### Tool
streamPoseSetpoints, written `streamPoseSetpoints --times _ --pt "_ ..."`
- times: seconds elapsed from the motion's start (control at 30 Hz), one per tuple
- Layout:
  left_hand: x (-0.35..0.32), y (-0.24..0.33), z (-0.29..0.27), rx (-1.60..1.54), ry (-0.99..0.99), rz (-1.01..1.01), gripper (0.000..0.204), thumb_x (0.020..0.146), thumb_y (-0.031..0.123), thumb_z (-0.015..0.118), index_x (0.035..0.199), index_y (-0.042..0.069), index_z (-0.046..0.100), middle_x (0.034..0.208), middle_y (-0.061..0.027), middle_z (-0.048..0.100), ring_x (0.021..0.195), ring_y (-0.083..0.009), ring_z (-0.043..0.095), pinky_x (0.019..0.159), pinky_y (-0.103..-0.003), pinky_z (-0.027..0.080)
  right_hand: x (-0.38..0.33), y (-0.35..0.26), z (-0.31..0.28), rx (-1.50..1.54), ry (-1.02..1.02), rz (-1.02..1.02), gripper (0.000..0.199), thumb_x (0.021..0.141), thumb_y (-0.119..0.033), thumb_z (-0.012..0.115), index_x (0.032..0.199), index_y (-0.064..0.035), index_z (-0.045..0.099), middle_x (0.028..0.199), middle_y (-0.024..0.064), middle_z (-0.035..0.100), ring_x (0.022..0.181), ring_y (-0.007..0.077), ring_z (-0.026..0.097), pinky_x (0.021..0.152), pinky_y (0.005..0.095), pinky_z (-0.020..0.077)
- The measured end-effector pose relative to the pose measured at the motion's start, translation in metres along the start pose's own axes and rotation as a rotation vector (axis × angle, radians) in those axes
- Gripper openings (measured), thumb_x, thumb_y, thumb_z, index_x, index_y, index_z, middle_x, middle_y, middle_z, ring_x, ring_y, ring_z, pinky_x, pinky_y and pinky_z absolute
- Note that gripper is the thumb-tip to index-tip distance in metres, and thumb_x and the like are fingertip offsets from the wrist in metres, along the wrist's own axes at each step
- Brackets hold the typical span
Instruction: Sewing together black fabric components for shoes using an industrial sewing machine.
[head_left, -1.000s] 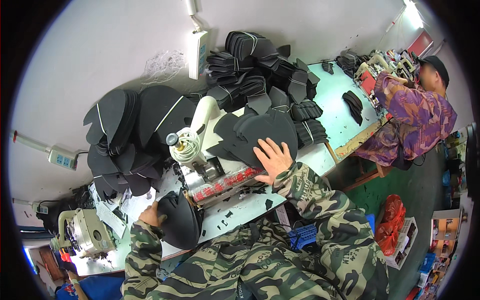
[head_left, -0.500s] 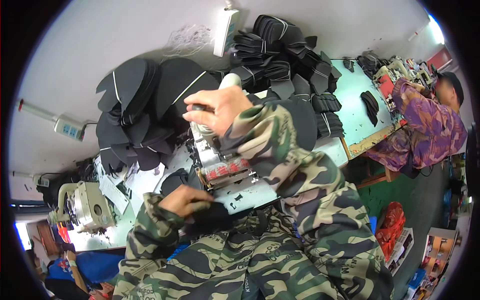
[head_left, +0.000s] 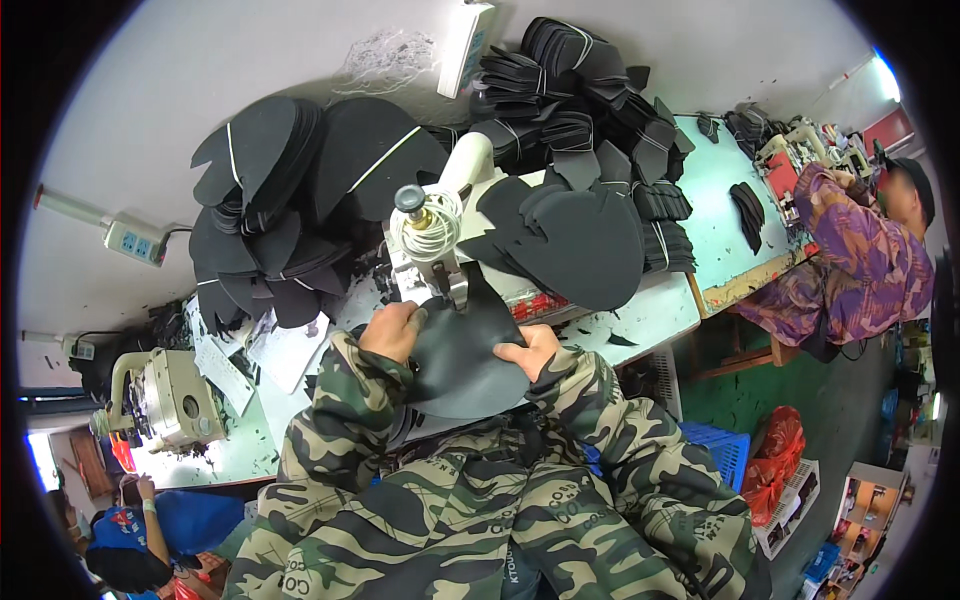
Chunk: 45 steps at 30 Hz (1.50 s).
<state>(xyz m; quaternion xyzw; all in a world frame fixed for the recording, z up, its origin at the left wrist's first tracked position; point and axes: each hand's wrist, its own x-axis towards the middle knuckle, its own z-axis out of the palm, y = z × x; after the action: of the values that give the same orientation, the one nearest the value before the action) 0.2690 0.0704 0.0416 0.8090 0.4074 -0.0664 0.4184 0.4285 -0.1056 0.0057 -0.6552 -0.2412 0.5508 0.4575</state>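
A round-edged black sheet piece (head_left: 465, 360) lies under the presser foot end of a cream sewing-type machine (head_left: 468, 165). My left hand (head_left: 393, 332) grips its left edge, thumb on top. At the right edge, my right hand (head_left: 530, 350) pinches the same piece with the thumb over it and the fingers hidden beneath. Just beyond the piece stand the machine's dark knob (head_left: 410, 200) and a coil of pale cord (head_left: 425, 235). To the right, a fanned stack of black cut pieces (head_left: 585, 245) rests on the machine and table.
Tied bundles of black pieces (head_left: 265, 165) pile up at left, with more bundles (head_left: 575, 60) at the back. Papers (head_left: 285, 345) and another machine (head_left: 180, 405) are on the left. A person in purple (head_left: 865, 250) works at right. Blue crate (head_left: 720, 450) and red bag (head_left: 778, 450) sit low.
My right hand has come down from the machine's knob to the black piece. My left hand has brought that piece up from near my lap to the machine. The view has shifted slightly.
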Motion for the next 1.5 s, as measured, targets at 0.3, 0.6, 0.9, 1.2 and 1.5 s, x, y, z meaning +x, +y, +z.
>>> streamPoseSetpoints --times 0.3,0.6,0.9,1.2,1.5 --pt "0.032 0.007 0.003 -0.151 -0.118 -0.055 0.023 0.084 0.015 0.048 0.088 -0.004 0.061 0.066 -0.0094 0.058 0.045 -0.0168 0.052 0.046 -0.029 0.041 -0.043 -0.005 0.022 0.495 -0.269 0.394 0.046 0.083 -0.019 0.057 0.12 0.0025 0.043 0.101 0.0192 0.06 0.075 0.0306 0.066 0.047 0.0322 0.0544" --pt "-0.016 -0.105 -0.056 0.824 -0.012 -0.063 0.046 0.074 0.047 0.063 0.099 0.009 0.057 0.09 -0.0188 0.063 0.083 -0.0361 0.061 0.073 -0.045 0.048 -0.067 -0.093 -0.064 -0.039 0.69 -0.768 0.032 0.08 -0.017 0.055 0.107 -0.0006 0.057 0.103 0.0154 0.061 0.098 0.0301 0.057 0.086 0.0397 0.0427" --pt "-0.049 -0.108 -0.049 0.743 0.062 0.017 0.042 0.074 0.027 0.067 0.108 0.007 0.055 0.086 -0.0202 0.063 0.076 -0.0374 0.06 0.067 -0.045 0.047 -0.041 -0.038 -0.021 -0.628 -0.041 -0.545 0.054 0.072 -0.027 0.066 0.119 -0.0049 0.051 0.127 0.017 0.046 0.115 0.0314 0.046 0.096 0.0388 0.0371" --pt "-0.045 0.017 -0.02 -0.278 -0.101 0.034 0.016 0.091 0.012 0.045 0.098 -0.002 0.05 0.063 -0.0069 0.052 0.04 -0.0154 0.056 0.036 -0.024 0.039 -0.009 0.024 0.012 0.152 -0.117 -0.06 0.031 0.076 -0.02 0.068 0.098 0.0022 0.063 0.088 0.0097 0.066 0.08 0.015 0.061 0.075 0.0293 0.0473" --pt "0.023 -0.004 0.0 0.147 0.055 0.113 0.027 0.082 0.025 0.05 0.084 0.001 0.062 0.078 -0.0224 0.06 0.08 -0.0406 0.057 0.068 -0.046 0.044 -0.005 0.003 0.011 0.076 -0.061 0.081 0.029 0.079 -0.017 0.062 0.098 0.0043 0.062 0.086 0.0138 0.065 0.081 0.0198 0.062 0.075 0.0302 0.0473"
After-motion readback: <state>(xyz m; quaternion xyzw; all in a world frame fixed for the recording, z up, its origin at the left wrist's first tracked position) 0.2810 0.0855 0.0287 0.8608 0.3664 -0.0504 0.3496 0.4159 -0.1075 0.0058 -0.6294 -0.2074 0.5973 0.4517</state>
